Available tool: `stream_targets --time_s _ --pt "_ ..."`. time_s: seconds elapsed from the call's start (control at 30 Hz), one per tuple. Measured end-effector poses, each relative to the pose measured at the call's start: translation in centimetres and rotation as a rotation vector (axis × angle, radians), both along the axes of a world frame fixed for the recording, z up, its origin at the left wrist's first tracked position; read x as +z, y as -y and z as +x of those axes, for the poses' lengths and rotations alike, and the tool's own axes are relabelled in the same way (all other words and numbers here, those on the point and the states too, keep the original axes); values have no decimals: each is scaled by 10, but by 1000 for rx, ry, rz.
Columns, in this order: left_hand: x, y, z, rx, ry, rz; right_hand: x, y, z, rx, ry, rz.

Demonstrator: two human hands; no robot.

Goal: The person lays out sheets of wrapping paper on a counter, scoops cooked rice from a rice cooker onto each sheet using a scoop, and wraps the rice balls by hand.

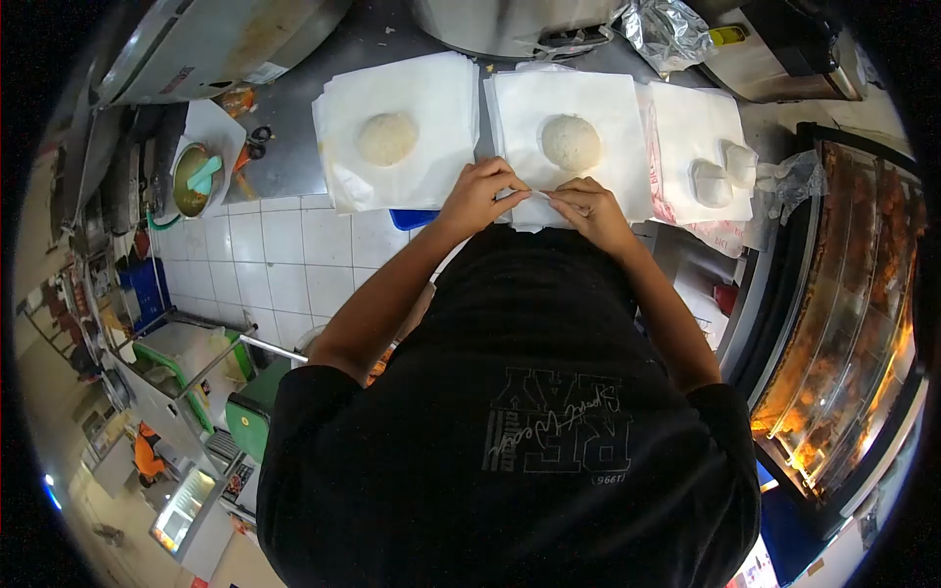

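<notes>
Both hands meet at the near edge of the counter. My left hand [483,194] pinches a small piece of white paper or plastic [538,194] from the left, and my right hand [590,211] pinches it from the right. Behind my right hand, a round mound of rice [571,143] sits on a stack of white paper sheets [618,108]. Another rice mound [388,139] lies on the left paper stack [343,98], beyond my left hand. On the right, two small white wrapped packets [712,183] rest on more paper [676,118].
A bowl with a turquoise spoon [191,181] stands at the left. Large metal pots [500,27] and crumpled foil [668,34] line the counter's back. A clear plastic glove [792,184] lies at right, beside a lit glass cabinet [848,294].
</notes>
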State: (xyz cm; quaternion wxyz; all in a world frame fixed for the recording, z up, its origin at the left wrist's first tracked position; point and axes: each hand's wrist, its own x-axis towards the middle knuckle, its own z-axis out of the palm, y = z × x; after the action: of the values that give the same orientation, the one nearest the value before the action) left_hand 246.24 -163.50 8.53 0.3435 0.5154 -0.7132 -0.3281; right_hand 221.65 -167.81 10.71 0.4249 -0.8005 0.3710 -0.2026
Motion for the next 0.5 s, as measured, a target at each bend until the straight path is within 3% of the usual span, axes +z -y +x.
stream_targets --time_s 0.1,0.2,0.3,0.5 --pt "-5 2 -3 28 -180 126 -12 4 -4 -58 47 171" --pt "-5 2 -6 7 -95 24 -20 7 -9 -74 29 279" --pt "-1 3 -9 8 -178 98 -24 9 -11 -86 36 371" --pt "-1 3 -6 2 -43 31 -28 13 -15 -83 25 450"
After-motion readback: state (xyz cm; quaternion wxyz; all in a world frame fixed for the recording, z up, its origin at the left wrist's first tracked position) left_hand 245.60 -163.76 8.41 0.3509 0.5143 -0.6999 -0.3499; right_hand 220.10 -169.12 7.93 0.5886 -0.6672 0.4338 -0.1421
